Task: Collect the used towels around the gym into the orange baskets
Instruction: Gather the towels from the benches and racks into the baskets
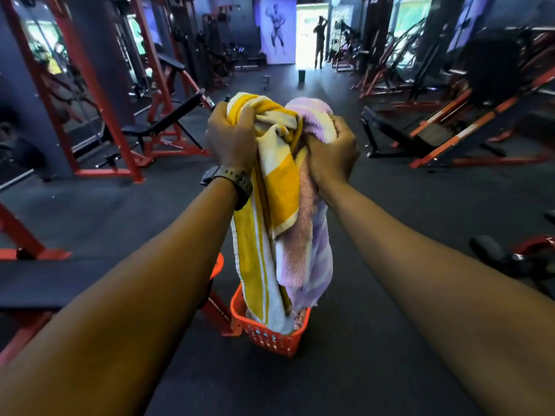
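A yellow-and-white striped towel (270, 187) and a pink-and-lavender towel (312, 235) hang bunched together above an orange basket (258, 331) on the dark gym floor (375, 340), their lower ends dipping inside its rim. Both arms reach straight forward at about chest height, hands close together at the top of the bundle. The left hand (232, 136), a dark watch (231, 183) on its wrist, has its fingers curled around the yellow towel; the right hand (332, 154) grips the pink one, knuckles up. Something pinkish, possibly more cloth, shows in the basket bottom. Red-framed weight benches (168, 121) line the left, red-and-black machines (468, 121) the right. A person (319, 43) stands in a bright doorway far back.
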{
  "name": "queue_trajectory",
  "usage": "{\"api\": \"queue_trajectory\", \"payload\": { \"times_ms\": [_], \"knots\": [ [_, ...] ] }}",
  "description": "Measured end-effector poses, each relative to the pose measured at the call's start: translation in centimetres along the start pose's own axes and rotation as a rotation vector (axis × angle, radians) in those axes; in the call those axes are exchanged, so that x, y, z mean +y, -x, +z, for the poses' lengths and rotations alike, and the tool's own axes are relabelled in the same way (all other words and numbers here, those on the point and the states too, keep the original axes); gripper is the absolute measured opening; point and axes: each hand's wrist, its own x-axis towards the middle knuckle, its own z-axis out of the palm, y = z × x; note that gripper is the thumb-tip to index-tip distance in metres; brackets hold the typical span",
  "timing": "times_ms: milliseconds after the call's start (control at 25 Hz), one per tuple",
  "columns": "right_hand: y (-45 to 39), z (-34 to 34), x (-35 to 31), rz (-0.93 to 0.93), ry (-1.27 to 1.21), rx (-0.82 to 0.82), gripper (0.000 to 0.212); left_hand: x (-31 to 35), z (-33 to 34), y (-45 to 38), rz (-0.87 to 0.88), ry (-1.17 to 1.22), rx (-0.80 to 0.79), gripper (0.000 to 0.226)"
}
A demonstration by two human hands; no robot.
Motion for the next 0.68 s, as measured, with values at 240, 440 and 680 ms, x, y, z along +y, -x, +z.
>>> {"api": "queue_trajectory", "payload": {
  "times_ms": [240,440,680],
  "knots": [
    [-2.2,10.7,11.5,0.084,0.026,-0.035,0.039,-16.2,4.4,-4.1,-0.110,0.015,0.071,0.020],
    [-1.0,17.0,25.6,0.255,0.156,-0.038,0.038,-32.1,7.5,-3.4,-0.229,-0.036,-0.076,0.029],
    [4.2,19.5,46.8,0.453,0.348,-0.138,0.029,-52.1,9.1,4.9,-0.401,-0.138,-0.307,0.016]
  ]
}}
